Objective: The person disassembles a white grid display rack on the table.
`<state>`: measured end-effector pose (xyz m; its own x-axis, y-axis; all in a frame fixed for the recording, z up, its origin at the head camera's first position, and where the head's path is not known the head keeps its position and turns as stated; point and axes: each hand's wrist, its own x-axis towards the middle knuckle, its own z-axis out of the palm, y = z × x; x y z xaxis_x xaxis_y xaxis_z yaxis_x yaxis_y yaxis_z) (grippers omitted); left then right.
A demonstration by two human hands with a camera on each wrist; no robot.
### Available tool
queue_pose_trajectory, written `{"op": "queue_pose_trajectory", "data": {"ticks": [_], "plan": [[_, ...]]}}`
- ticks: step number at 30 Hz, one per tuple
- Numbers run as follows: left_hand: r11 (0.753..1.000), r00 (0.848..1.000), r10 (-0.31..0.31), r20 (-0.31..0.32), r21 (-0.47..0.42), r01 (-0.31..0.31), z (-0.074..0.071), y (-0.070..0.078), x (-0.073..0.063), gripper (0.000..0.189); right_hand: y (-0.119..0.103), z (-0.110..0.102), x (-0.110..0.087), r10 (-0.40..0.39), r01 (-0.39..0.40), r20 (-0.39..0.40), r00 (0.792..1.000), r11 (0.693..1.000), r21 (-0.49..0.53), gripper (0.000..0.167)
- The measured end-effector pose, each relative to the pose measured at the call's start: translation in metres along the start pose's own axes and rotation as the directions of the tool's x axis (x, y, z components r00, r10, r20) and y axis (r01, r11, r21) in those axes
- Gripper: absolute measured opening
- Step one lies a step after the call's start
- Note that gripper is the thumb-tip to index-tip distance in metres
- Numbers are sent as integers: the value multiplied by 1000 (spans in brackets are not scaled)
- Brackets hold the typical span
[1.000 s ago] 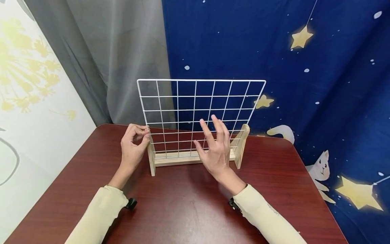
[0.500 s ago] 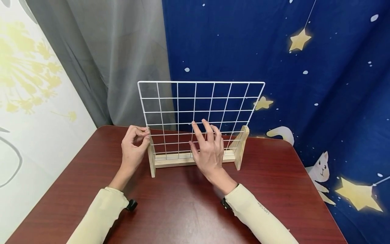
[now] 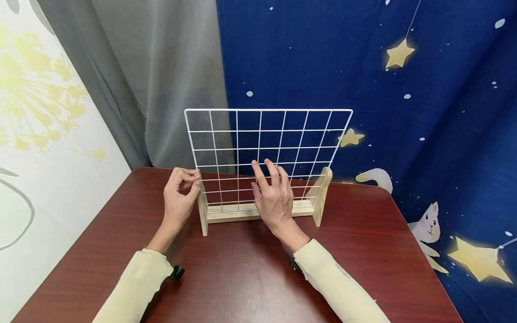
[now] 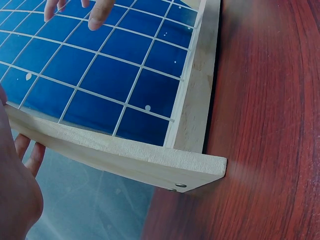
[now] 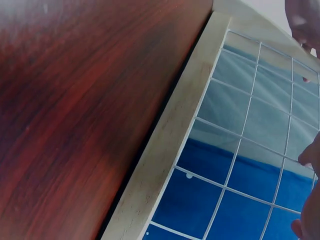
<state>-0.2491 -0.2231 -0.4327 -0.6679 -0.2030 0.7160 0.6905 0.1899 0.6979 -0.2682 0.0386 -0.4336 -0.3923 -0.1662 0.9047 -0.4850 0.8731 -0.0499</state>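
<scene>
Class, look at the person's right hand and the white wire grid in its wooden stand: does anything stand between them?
Nothing visible does. The right hand is already at the grid, its fingertips up against the wires.

– how's the light where i'm working?
– bright and even, with soft shadows under my arms on the table (image 3: 242,278).
– any blur?
– my wrist views are soft close up, and the straight edges bow in them.

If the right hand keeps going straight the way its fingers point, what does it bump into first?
Probably the white wire grid. The right hand points up and forward at it with straight fingers, whose tips already look to be at the wires, though depth is hard to judge.
</scene>
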Motion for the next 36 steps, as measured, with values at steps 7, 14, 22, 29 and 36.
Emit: {"op": "queue_pose_trajectory", "data": {"ticks": [7,14,22,29,36], "plan": [[1000,1000,-2,1,-8,2,1,-1,-1,4,0,3,4,6,-4,-81,997,1000,17,53],[1000,1000,3,-9,-21,-4,4,-3,-3,4,2,6,6,24,-17,-127,992,998,59,49],[1000,1000,6,-9,-16,-6,4,-3,-3,5,1,4,10,38,-30,-127,991,998,57,48],[999,999,28,-20,-25,-28,2,-2,-2,7,-1,5,13,34,-28,-118,992,998,54,48],[999,999,35,-10,0,-35,1,0,-1,3,0,7,14,41,-36,-115,993,998,43,49]]}}
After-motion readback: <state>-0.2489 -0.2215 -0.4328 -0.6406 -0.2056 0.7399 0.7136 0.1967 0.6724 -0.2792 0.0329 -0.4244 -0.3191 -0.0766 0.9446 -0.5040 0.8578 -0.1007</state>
